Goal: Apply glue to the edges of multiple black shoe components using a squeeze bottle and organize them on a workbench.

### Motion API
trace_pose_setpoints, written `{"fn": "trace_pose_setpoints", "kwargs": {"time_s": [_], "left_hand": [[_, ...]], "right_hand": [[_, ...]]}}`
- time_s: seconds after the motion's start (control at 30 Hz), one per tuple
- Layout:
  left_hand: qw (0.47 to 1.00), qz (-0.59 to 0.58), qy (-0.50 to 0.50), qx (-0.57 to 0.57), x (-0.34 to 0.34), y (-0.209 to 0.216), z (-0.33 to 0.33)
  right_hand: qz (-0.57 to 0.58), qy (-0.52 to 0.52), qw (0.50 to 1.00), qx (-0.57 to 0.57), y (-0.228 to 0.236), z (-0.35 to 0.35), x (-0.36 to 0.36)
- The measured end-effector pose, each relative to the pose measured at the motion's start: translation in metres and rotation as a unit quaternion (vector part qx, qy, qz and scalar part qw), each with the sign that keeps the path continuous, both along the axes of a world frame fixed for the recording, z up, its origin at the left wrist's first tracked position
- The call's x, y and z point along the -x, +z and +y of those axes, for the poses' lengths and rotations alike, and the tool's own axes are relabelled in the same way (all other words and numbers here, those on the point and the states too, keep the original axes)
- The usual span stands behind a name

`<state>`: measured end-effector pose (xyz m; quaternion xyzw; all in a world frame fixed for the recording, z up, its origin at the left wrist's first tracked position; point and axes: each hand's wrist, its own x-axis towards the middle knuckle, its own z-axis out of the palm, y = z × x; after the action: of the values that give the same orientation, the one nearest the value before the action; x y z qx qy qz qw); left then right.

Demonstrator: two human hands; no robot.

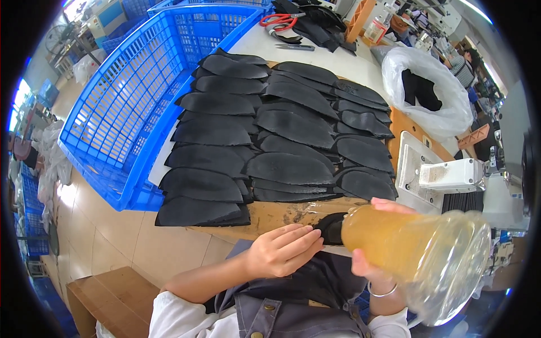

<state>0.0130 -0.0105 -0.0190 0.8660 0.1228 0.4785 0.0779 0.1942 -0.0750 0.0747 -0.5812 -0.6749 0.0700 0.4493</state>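
Note:
My right hand (372, 267) grips a large clear plastic bottle (383, 236) with amber liquid in it. The bottle is tipped on its side, its narrower end pointing left over the table's near edge. Just below that end lies a curved black piece (333, 227), partly hidden by the bottle. My left hand (284, 249) has its fingers together at the left edge of this piece, pinching it; the thumb is hidden. Beyond my hands, overlapping black curved pads (290, 168) lie in three columns across the table.
A blue plastic crate (127, 107) stands left of the pads. Red-handled scissors (279, 21) and a small metal tool (295, 47) lie at the back. To the right are a plastic bag (397, 73) with black material and a white sewing machine (451, 174). A cardboard box (115, 298) stands lower left.

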Motion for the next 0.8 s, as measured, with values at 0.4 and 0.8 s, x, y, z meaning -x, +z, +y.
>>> {"fn": "trace_pose_setpoints", "kwargs": {"time_s": [0.4,0.8], "left_hand": [[1.0,-0.004,0.0,0.009,-0.001,0.008,0.001],[0.999,0.033,-0.011,0.026,0.0,0.021,0.001]], "right_hand": [[0.075,-0.215,0.962,-0.153,-0.017,-0.057,-0.072],[0.009,-0.006,0.991,0.136,0.041,-0.016,-0.005]]}}
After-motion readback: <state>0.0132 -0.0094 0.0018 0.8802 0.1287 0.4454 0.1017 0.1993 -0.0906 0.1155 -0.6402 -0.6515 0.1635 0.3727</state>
